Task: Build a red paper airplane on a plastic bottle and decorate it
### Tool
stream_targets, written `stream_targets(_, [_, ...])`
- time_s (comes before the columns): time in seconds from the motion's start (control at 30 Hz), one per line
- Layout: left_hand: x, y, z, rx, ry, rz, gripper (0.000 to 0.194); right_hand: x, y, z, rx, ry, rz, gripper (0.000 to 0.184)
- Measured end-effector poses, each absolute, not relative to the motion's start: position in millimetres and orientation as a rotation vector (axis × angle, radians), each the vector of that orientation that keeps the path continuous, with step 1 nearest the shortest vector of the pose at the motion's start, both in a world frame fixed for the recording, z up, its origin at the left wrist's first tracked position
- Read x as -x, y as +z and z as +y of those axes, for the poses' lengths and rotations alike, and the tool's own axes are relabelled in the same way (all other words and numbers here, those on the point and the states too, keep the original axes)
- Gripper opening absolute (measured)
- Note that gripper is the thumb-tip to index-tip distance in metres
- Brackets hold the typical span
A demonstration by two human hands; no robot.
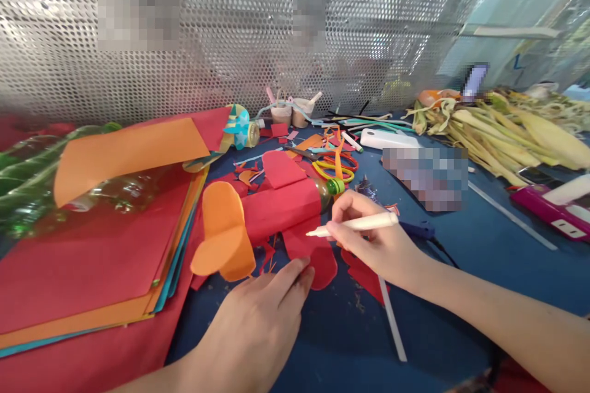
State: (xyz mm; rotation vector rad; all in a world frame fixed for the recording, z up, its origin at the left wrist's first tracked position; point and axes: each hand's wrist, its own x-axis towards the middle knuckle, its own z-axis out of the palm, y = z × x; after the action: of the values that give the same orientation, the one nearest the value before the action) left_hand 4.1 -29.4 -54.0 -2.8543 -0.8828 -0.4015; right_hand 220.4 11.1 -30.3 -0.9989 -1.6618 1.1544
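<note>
1. Fingers: the right fingers grip the pen; the left fingers extend, unclenched, onto the wing's near edge.
2. Location: the wing lies between both sets of fingers; the bottle, wrapped in red, lies just beyond. Pen-to-wing contact: cannot tell.
3. Caution: light left-finger pressure could let the wing slide, skewing a stroke.
4. Caution: heavy pen pressure could crease the wing.
5. Markings: a blue "L" shows well beyond the right fingers, rightward; no brand is legible.
</note>
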Motion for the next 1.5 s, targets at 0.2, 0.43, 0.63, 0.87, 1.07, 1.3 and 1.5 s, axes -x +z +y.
stream_targets(0.2, [-10,-43,-31,2.807,-0.094,-1.167,0.066,-219,-34,13,1.101,1.151,-1.8,0.01])
stream_targets(0.43, [-17,-39,-31,2.809,0.16,-1.249,0.072,-219,-31,13,1.144,1.156,-1.881,0.014])
stream_targets(0.63, [-20,-41,-31,2.764,0.163,-1.26,0.062,-217,-34,14,1.154,1.135,-1.897,0.012])
stream_targets(0.87, [-18,-47,-31,2.749,0.091,-1.204,0.06,-218,-37,13,1.161,1.126,-1.914,0.011])
stream_targets(1.07, [-19,-45,-32,2.77,0.088,-1.213,0.061,-217,-36,12,1.185,1.114,-1.933,0.014])
stream_targets(1.3, [-20,-44,-31,2.763,0.108,-1.203,0.06,-216,-37,13,1.174,1.122,-1.934,0.015])
stream_targets(1.5, [-20,-44,-31,2.768,0.13,-1.201,0.063,-216,-37,12,1.178,1.115,-1.939,0.014])
